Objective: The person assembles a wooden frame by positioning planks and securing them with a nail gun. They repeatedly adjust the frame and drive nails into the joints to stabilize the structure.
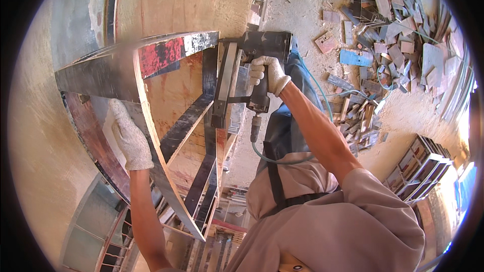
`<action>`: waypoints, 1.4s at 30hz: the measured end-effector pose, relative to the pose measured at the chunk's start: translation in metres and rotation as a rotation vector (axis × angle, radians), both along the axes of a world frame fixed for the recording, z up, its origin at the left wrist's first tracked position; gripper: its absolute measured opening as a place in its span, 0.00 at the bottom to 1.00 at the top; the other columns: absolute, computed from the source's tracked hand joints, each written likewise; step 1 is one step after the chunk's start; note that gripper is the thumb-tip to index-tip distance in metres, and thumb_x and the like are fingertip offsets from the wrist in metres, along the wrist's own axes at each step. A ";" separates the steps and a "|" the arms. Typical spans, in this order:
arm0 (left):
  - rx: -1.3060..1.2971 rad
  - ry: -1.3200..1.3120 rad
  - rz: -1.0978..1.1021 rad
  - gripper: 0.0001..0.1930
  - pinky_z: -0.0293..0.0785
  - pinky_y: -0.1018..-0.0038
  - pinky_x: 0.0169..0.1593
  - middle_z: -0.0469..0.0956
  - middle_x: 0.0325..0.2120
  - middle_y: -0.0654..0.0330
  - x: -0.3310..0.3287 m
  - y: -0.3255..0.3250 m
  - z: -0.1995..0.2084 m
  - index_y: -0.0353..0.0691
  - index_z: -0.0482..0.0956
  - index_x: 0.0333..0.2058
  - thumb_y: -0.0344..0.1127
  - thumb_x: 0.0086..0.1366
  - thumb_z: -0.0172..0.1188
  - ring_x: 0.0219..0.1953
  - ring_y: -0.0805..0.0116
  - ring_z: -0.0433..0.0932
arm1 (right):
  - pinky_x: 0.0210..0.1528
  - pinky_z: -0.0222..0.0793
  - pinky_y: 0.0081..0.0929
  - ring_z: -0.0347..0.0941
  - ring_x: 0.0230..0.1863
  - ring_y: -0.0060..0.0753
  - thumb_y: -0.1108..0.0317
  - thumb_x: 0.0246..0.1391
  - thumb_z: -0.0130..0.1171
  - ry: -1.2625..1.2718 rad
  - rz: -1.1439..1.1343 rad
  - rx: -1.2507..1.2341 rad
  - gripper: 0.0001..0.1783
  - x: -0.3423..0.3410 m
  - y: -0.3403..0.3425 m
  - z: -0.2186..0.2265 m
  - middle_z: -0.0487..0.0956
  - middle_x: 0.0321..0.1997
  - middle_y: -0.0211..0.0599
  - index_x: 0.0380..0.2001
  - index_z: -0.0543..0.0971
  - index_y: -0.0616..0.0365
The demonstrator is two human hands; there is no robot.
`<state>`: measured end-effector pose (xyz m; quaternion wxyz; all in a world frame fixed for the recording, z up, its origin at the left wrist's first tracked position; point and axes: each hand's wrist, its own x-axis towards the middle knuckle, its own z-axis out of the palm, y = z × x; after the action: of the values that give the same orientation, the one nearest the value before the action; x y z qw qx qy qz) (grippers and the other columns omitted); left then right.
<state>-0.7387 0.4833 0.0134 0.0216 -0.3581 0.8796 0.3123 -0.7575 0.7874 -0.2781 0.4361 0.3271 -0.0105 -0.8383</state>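
Observation:
A black pneumatic nail gun (267, 44) is gripped by my right hand (270, 74), which wears a pale knitted glove and wraps round its handle. The gun's long magazine (225, 83) lies along the right side of a wooden frame (174, 128); whether its nose touches the wood, I cannot tell. A hose hangs from a fitting (255, 128) below the handle. My left hand (130, 138), gloved too, lies with fingers stretched out against a dark board (143, 131) on the frame's left. Red, black and white paint marks the frame's far board (176, 48).
Heaps of wood offcuts (383, 20) cover the floor at the far right. A green air hose (322, 93) runs beside my leg. A slatted wooden rack (421, 166) stands to the right. Several more frames and strips (222, 244) lie below the workpiece.

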 end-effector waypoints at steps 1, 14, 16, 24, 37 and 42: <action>0.025 -0.010 0.018 0.37 0.67 0.71 0.60 0.78 0.53 0.54 -0.002 0.001 0.000 0.29 0.73 0.59 0.62 0.78 0.39 0.54 0.65 0.75 | 0.24 0.54 0.28 0.48 0.16 0.22 0.69 0.58 0.50 -0.008 -0.010 -0.009 0.21 0.000 0.001 0.000 0.51 0.15 0.18 0.13 0.57 0.41; -0.336 0.138 -0.176 0.43 0.68 0.46 0.41 0.80 0.30 0.32 -0.012 0.028 -0.009 0.27 0.81 0.40 0.69 0.75 0.35 0.36 0.31 0.77 | 0.25 0.63 0.33 0.60 0.16 0.33 0.63 0.58 0.54 0.601 -0.018 0.155 0.20 0.024 0.033 0.170 0.64 0.13 0.34 0.13 0.63 0.50; -0.409 -0.153 -0.212 0.46 0.70 0.46 0.39 0.80 0.29 0.33 -0.011 0.013 -0.013 0.28 0.82 0.37 0.71 0.74 0.29 0.35 0.33 0.79 | 0.26 0.65 0.34 0.62 0.16 0.33 0.64 0.57 0.56 0.663 -0.021 0.127 0.19 0.024 0.027 0.189 0.66 0.14 0.36 0.14 0.66 0.53; -0.366 -0.187 -0.156 0.48 0.74 0.47 0.37 0.81 0.33 0.33 -0.025 0.048 0.014 0.30 0.84 0.34 0.71 0.73 0.26 0.37 0.35 0.82 | 0.23 0.63 0.31 0.59 0.15 0.26 0.68 0.59 0.57 0.637 -0.005 0.206 0.24 0.024 0.013 0.226 0.60 0.17 0.25 0.55 0.70 0.72; -0.246 -0.150 -0.103 0.46 0.76 0.46 0.48 0.83 0.36 0.36 -0.026 0.060 0.021 0.33 0.84 0.36 0.66 0.75 0.21 0.43 0.36 0.82 | 0.27 0.64 0.32 0.63 0.19 0.35 0.64 0.57 0.57 1.166 0.075 0.417 0.17 -0.055 0.070 0.369 0.66 0.16 0.37 0.18 0.65 0.56; -0.174 0.041 0.011 0.38 0.76 0.45 0.46 0.83 0.34 0.39 -0.026 0.060 0.011 0.37 0.82 0.37 0.59 0.79 0.24 0.41 0.38 0.82 | 0.26 0.66 0.30 0.66 0.18 0.35 0.68 0.60 0.56 1.374 0.436 0.336 0.17 -0.131 0.039 0.462 0.67 0.16 0.39 0.18 0.66 0.58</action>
<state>-0.7650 0.5434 0.0243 -0.0296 -0.3569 0.9018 0.2420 -0.8883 0.8259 0.1841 0.4452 -0.2146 0.4585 -0.7386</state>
